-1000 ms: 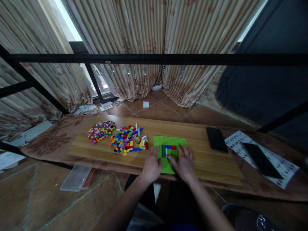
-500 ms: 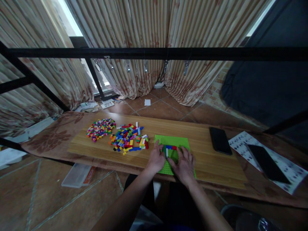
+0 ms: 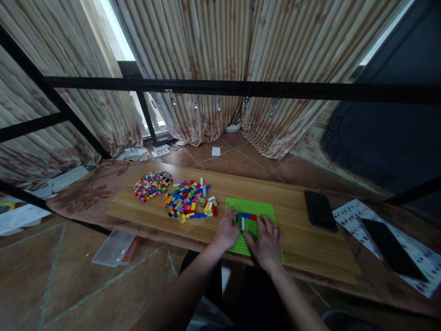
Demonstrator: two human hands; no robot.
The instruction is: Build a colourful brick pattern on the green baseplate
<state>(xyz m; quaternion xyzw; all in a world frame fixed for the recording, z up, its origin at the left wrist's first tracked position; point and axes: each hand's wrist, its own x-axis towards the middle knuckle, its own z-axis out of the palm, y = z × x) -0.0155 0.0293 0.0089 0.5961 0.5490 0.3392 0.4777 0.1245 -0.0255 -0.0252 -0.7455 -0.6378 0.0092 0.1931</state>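
Note:
A lime-green studded baseplate (image 3: 250,203) lies on the wooden board in front of me. On it sits a small row with a blue brick (image 3: 245,216) and a red brick (image 3: 253,217). A white brick (image 3: 243,224) and a dark green brick (image 3: 239,220) run toward me from the row's left end. My left hand (image 3: 227,231) rests on the plate's left side, fingertips against the dark green brick. My right hand (image 3: 267,244) lies over the right side, thumb and fingers apart, fingertips by the red brick. Neither hand visibly lifts a brick.
Left of the plate is a pile of mixed bricks (image 3: 191,200), and beyond it a heap of tiny colourful pieces (image 3: 152,185). A black phone (image 3: 320,210) lies on the board's right. Farther right, a dark flat device (image 3: 392,248) covers part of a printed sheet (image 3: 354,210).
The camera view has shifted, moving the scene slightly right and down. My left index finger, stretched forward before, now bends toward the bricks. My right hand stays at the same side of the plate.

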